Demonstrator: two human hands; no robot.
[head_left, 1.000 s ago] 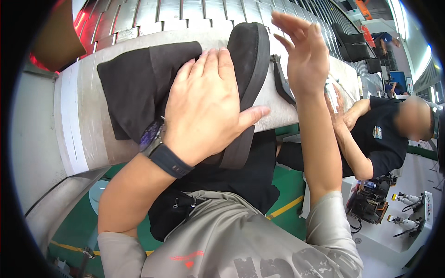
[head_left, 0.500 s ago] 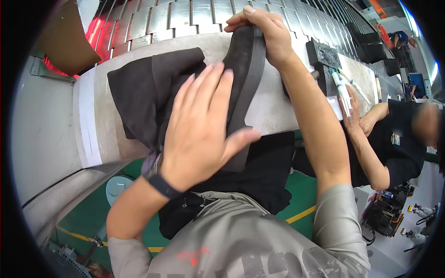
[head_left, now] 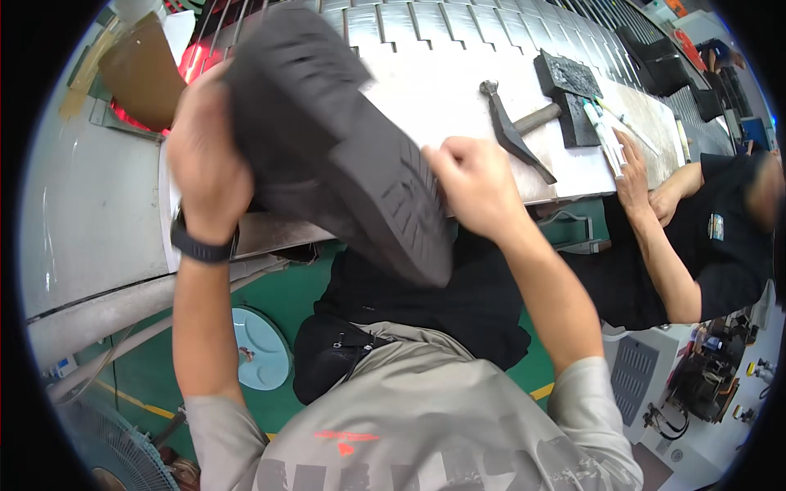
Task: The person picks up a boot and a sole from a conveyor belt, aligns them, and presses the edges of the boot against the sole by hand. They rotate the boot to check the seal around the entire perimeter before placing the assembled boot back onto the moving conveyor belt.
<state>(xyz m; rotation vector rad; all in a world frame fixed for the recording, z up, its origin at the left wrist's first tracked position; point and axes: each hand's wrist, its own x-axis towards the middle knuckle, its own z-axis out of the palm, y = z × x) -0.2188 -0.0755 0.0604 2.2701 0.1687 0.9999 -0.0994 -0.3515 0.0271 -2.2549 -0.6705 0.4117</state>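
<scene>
A dark boot (head_left: 381, 184) is held up in front of me, turned so its ridged black sole shows. Its heel end points to the far left and its toe end slants down toward my lap; the boot is blurred by motion. Wrapped around the boot at its left side is my left hand (head_left: 209, 155), its fingertips partly hidden behind it. My right hand (head_left: 479, 184) is closed, with curled fingers against the sole's right edge near the forefoot. Most of the boot's upper is hidden beneath the sole.
On the table (head_left: 458, 106) to the right lies a hammer (head_left: 509, 135) beside black blocks (head_left: 569, 90). A co-worker's hand (head_left: 634, 184) holds white pen-like tools (head_left: 604, 135) at the right. A slatted metal conveyor (head_left: 458, 24) runs behind; a light-blue round stool (head_left: 262, 348) stands below.
The boot has been lifted off the table and flipped, its sole now showing. My left hand has moved left from pressing flat on it; my right hand has come nearer, uncovering the hammer.
</scene>
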